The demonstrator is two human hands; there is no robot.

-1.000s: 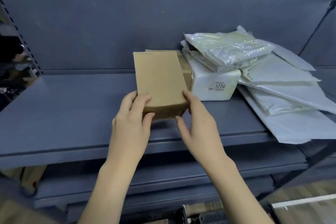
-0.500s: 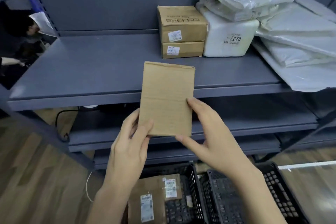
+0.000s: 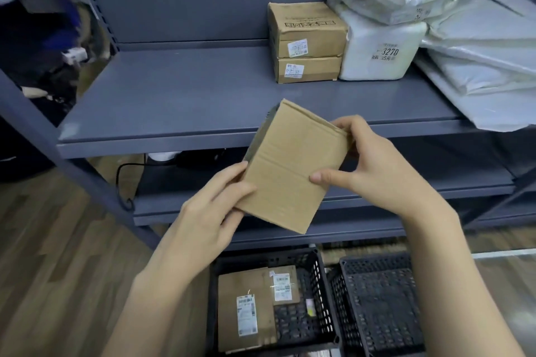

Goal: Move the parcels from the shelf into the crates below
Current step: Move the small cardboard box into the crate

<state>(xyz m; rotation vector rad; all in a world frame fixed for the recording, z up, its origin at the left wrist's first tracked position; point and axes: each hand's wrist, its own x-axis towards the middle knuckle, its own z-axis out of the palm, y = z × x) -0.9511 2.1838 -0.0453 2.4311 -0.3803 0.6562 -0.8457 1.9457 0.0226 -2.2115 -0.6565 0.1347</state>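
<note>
A person's two bare hands hold a flat brown cardboard box (image 3: 293, 165) in mid-air, in front of the edge of a grey metal shelf (image 3: 203, 101) and above two black plastic crates on the floor. The left hand (image 3: 208, 211) pinches the box's lower left corner; the right hand (image 3: 374, 165) grips its right edge, thumb across the face. The box is tilted.

The left crate (image 3: 319, 284) already holds labelled cardboard parcels; the right crate (image 3: 377, 298) looks unfilled as far as can be seen. On the shelf remain two stacked cardboard boxes (image 3: 304, 40) and a pile of white poly mailer bags (image 3: 435, 38).

The likely risk — the grip is only at edges and a corner, so the tilted box could slip, strike a crate rim and land on the wooden floor.
</note>
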